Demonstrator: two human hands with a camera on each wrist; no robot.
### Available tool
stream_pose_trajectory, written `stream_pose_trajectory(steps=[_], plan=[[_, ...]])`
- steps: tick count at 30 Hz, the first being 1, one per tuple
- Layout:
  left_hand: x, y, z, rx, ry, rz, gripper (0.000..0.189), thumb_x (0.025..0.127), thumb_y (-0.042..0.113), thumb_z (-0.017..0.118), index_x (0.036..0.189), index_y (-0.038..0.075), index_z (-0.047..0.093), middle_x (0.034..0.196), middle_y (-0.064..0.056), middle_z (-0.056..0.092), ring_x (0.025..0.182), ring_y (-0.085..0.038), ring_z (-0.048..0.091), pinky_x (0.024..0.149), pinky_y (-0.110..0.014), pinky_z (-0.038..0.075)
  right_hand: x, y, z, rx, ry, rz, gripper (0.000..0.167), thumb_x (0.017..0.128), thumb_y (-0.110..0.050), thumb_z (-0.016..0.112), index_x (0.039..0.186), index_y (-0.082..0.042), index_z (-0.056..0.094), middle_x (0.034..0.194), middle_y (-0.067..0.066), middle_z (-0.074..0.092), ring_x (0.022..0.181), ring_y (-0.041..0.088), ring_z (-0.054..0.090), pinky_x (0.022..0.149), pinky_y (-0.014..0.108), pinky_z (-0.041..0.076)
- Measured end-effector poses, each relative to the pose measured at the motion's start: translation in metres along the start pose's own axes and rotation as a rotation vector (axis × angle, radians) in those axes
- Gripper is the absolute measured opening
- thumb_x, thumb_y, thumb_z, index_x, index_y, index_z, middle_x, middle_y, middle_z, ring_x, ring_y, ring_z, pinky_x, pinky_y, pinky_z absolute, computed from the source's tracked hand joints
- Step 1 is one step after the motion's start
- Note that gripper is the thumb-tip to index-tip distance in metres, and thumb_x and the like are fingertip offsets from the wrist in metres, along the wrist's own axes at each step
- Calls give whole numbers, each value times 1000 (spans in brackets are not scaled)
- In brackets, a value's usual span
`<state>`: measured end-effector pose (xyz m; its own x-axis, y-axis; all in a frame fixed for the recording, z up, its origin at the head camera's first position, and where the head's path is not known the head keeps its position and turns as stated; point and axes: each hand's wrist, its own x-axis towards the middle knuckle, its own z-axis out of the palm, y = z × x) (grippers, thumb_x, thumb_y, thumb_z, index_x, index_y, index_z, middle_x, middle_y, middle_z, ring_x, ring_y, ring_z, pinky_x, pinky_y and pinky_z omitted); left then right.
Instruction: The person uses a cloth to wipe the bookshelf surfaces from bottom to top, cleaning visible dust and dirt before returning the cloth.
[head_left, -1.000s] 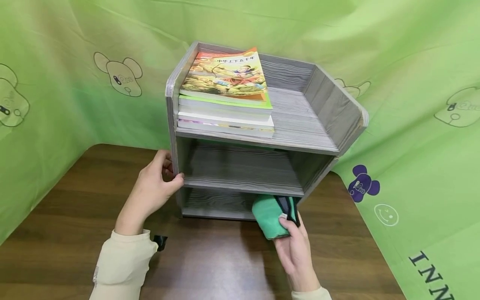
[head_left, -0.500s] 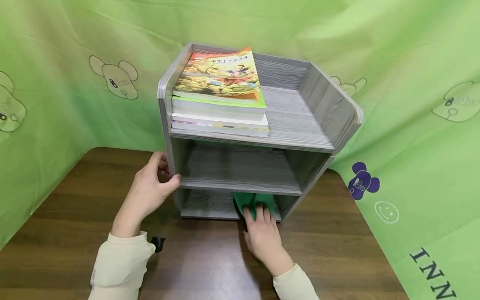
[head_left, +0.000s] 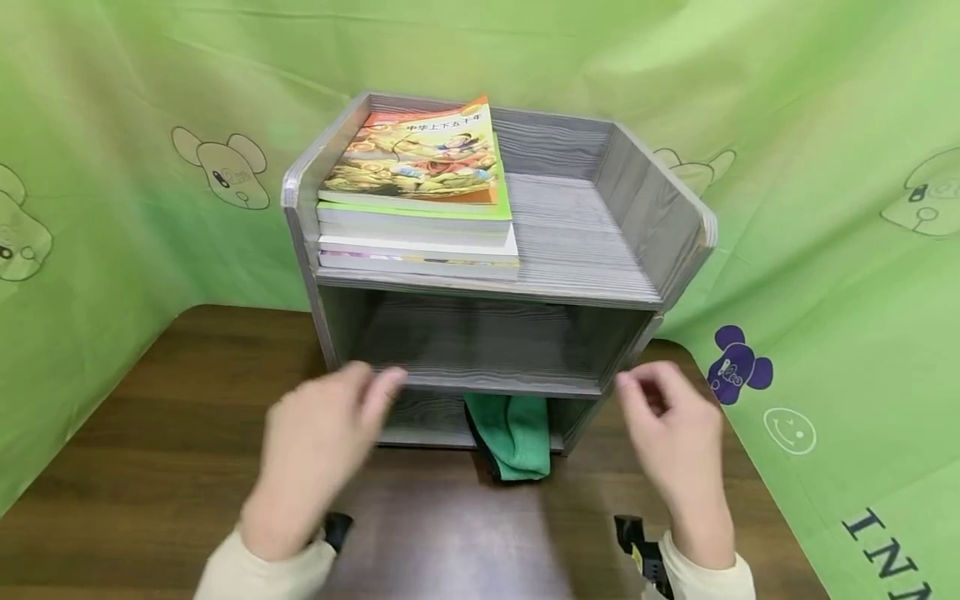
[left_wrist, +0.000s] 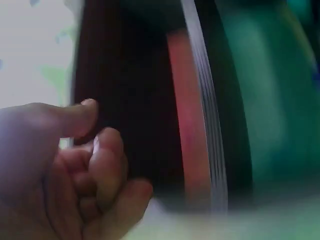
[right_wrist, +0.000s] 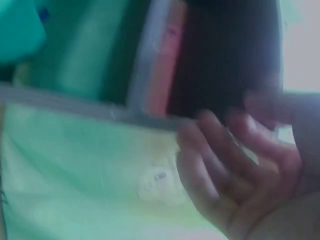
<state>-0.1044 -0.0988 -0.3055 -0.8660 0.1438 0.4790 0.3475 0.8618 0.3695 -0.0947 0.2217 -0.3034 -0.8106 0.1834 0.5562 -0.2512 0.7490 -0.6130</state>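
In the head view, my left hand [head_left: 318, 454] is in front of the left side of the grey wooden shelf unit [head_left: 465, 387]. My right hand [head_left: 678, 446] is by the unit's lower right side. Both hands have loosely curled fingers and hold nothing; blur hides whether either touches the wood. A green cloth item with black trim [head_left: 517, 437] lies in the bottom compartment, its front end sticking out past the edge. The left wrist view shows bent fingers [left_wrist: 107, 155] beside the unit, and the right wrist view shows relaxed fingers [right_wrist: 205, 145] near a blurred panel.
A stack of books [head_left: 416, 212] lies on the left of the top shelf, a picture cover [head_left: 420, 162] uppermost. The unit stands on a brown wooden table [head_left: 150, 467]. Green printed fabric [head_left: 810, 250] hangs around the back and sides.
My right hand first held the green cloth item at the bottom shelf, then let it go there and moved right. My left hand came off the unit's left panel and shifted forward.
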Motion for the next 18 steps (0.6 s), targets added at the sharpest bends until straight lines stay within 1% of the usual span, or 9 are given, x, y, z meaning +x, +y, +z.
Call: stream_pose_trajectory(steps=[2,4,6,7,10,12,14,16,18], plan=[[-7,29,23,-59,-89,186,32,100,41,62,77,19,57,64,7,50,54,-15,52,46,-33,43,6,0,-4,116,99,83,17,93,-9,70,108,-3,66,91,-2,66,80,6,62,72,14,48],[-12,54,53,-92,-232,356,23,99,40,64,88,20,61,76,10,52,63,-8,50,51,-25,44,13,1,-3,221,114,142,31,95,-10,69,124,-3,61,102,0,66,91,6,64,79,14,49],[-15,76,86,-52,-340,460,26,96,43,68,102,18,65,91,7,57,78,-8,56,63,-24,49,18,2,1,271,82,160,40,96,-10,67,134,-4,56,111,5,66,100,12,64,84,15,49],[-16,84,102,5,-370,484,35,93,46,70,111,17,64,100,4,58,88,-10,58,72,-26,51,20,4,4,268,61,156,43,96,-10,67,137,-5,55,114,9,66,102,14,64,85,14,49],[-16,102,142,238,-355,456,63,82,56,78,125,14,60,113,-4,57,104,-20,57,87,-35,51,22,9,13,234,37,130,38,97,-9,66,134,-3,57,115,17,68,101,23,67,82,11,48],[-16,109,162,383,-337,392,75,74,63,81,125,14,58,117,-7,56,109,-24,55,91,-39,48,23,11,17,188,51,103,32,96,-7,65,128,-1,59,112,21,69,98,28,69,79,9,48],[-16,113,177,477,-343,314,81,69,65,83,125,13,58,121,-10,57,111,-27,55,92,-41,48,24,13,20,128,80,61,26,95,-5,64,120,1,58,105,20,70,92,31,71,74,14,50],[-15,115,188,535,-367,254,77,73,60,83,126,11,57,128,-14,57,116,-30,56,93,-42,48,25,14,21,64,112,12,21,93,-4,63,113,1,57,98,19,71,85,32,71,71,25,53],[-14,116,196,546,-374,213,70,81,51,81,132,10,55,136,-21,55,121,-35,56,95,-45,48,26,16,21,7,141,-32,18,91,-3,63,107,1,55,92,18,70,77,34,69,69,39,52]])
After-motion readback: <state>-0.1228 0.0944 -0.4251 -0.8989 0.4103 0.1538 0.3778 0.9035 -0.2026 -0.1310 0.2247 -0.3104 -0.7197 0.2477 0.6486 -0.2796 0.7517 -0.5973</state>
